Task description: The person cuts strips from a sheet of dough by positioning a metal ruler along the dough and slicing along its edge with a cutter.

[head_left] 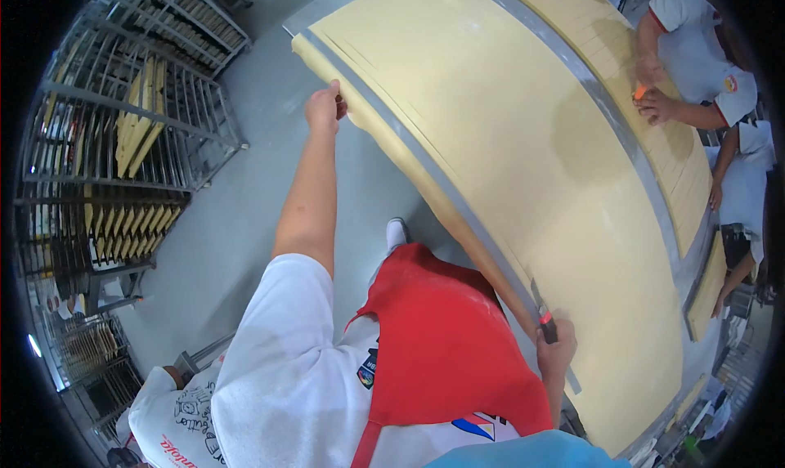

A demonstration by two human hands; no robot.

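Note:
A wide sheet of pale yellow dough point(507, 100) covers the metal table. My left hand point(325, 107) is closed on a long strip of dough point(401, 153) that hangs along the near table edge. Lower right, my right hand point(556, 349) grips a knife point(548, 325) with a red and black handle, its blade over the sheet close to that edge. Thin cut lines run along the near side of the sheet. Between sheet and strip, a grey metal band point(437, 174) shows.
Metal racks point(139, 125) with trays and dough pieces stand at the left. Across the table, co-workers in white shirts point(695, 43) handle another dough sheet point(605, 39); one hand point(657, 107) is near an orange tool point(640, 93). Another person point(184, 415) is at lower left.

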